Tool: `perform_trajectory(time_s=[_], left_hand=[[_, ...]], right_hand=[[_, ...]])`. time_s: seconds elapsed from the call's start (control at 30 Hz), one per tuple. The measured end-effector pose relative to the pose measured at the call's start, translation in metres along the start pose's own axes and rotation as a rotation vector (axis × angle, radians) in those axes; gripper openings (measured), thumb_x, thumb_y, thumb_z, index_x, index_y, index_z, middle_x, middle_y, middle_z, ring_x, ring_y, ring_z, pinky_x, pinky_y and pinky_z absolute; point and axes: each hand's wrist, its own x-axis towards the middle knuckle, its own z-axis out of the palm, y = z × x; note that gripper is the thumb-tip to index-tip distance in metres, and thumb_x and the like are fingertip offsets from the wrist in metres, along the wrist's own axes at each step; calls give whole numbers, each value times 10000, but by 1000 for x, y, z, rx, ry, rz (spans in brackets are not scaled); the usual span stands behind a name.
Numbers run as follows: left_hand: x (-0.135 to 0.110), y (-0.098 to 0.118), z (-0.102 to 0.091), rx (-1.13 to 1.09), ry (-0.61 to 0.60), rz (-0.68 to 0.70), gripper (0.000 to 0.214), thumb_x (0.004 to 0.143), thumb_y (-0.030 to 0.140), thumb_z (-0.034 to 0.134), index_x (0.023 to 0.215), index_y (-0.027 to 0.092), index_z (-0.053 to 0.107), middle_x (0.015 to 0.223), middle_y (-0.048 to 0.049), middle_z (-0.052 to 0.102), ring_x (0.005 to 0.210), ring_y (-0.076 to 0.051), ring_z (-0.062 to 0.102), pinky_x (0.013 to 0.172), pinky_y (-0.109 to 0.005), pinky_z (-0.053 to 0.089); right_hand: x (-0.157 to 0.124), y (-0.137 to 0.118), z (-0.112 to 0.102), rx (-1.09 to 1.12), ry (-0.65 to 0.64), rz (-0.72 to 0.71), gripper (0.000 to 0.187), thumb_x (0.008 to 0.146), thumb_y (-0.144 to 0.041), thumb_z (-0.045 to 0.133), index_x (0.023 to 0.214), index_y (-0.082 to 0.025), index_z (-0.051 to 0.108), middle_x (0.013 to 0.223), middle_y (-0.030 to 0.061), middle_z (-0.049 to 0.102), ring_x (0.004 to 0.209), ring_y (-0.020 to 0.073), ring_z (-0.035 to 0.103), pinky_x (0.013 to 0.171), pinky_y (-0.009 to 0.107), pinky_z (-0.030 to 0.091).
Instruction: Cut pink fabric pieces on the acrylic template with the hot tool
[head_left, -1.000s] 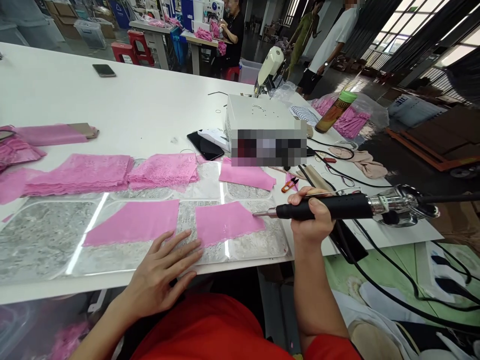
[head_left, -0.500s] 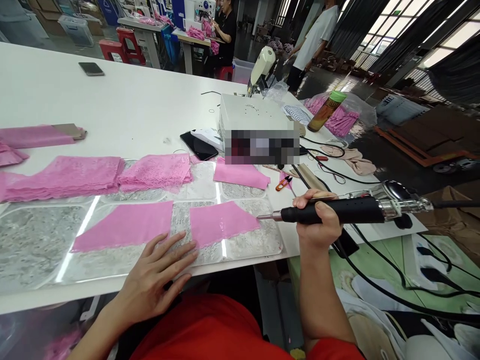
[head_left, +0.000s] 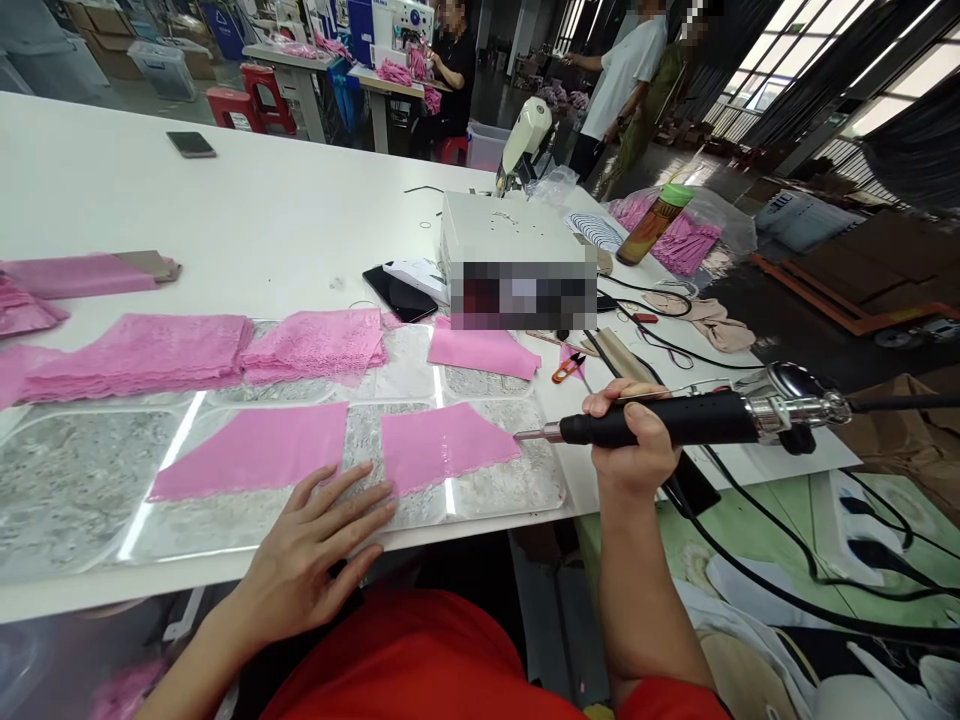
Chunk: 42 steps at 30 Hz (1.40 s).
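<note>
My right hand (head_left: 632, 430) is wrapped round a black handheld ultrasonic welding gun (head_left: 675, 422) with a thin metal tip. The tip points left and meets the right corner of a pink fabric piece (head_left: 442, 447), which lies flat on a clear-topped, stone-patterned mat (head_left: 517, 490). My left hand (head_left: 322, 550) lies with fingers spread at the mat's front edge, between that piece and a second pink fabric piece (head_left: 259, 450). Its fingertips touch or nearly touch the edges of both pieces. It holds nothing.
Stacked pink lace pieces (head_left: 142, 350) lie behind on the left. A white control box (head_left: 517, 225), a black phone (head_left: 401, 295), orange thread snips (head_left: 568, 367) and a bottle (head_left: 654, 225) stand or lie farther back. Cables (head_left: 780, 590) trail at the right. People are in the background.
The rear end of the welding gun has shifted slightly left, while its tip stays at the fabric's corner. My left hand rests as before. Another person shows in the background.
</note>
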Motion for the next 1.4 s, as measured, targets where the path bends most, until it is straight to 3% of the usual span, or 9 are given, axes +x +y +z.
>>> perform_trajectory(time_s=[0.23,0.4,0.6,0.7,0.77,0.87,0.97,1.23,1.4], left_hand=[[0,-1,1,17,-2,16,470,872,150,572,1332,245,551,1311,-46,634,1345,-283,460,1120,-466,318],[-1,1,-2,10,9,45,417,881,130,557,1290,211,567,1291,-71,636,1325,-282,464,1094,-452,341],[30,24,0,-50,133,30,232,920,72,477,1064,173,628,944,-76,666,943,-193,606,851,-316,494],[70,34,17,-18,14,40,166,899,105,477,851,187,613,779,-54,613,733,-188,565,668,-309,488],[101,39,32,34,-126,5,82,859,171,554,793,185,600,803,-66,624,757,-215,576,680,-339,500],[141,48,51,85,-410,-86,212,846,355,611,913,156,633,919,-108,655,889,-283,610,780,-413,524],[167,58,64,113,-559,-142,351,861,412,585,1033,109,629,1013,-161,656,974,-326,618,814,-445,529],[187,54,84,112,-605,-190,234,862,55,490,1050,80,628,1015,-173,671,968,-297,657,801,-427,546],[183,48,69,3,-538,-331,207,964,276,557,1090,124,618,1063,-78,653,953,-197,647,848,-400,550]], right_hand=[[-1,-2,1,7,-3,1,78,612,-223,583,675,-179,565,692,-24,574,504,97,526,539,294,461],[5,-6,-11,46,170,-49,113,613,-238,562,712,-185,562,702,-28,588,498,89,528,557,288,477],[6,1,-41,0,336,-147,147,653,-177,655,766,-189,561,746,-42,631,529,94,572,622,301,532],[5,10,-54,-21,364,-118,136,699,-206,704,778,-195,594,761,-42,646,597,103,603,692,312,554],[4,14,-59,-49,367,-96,122,729,-243,704,806,-199,621,770,-37,651,658,113,612,714,313,548],[-2,14,-63,-94,390,-51,180,720,-288,717,849,-186,644,795,-21,653,694,122,599,730,323,530],[-9,11,-67,-129,417,-28,256,685,-321,737,877,-185,637,891,0,656,736,136,596,757,337,520],[-27,17,-77,-240,367,-18,378,696,-402,732,996,-205,613,1006,23,650,859,165,610,872,362,510],[-43,8,-75,-374,348,-37,390,724,-422,712,1022,-189,617,1072,53,646,987,207,601,979,421,473]])
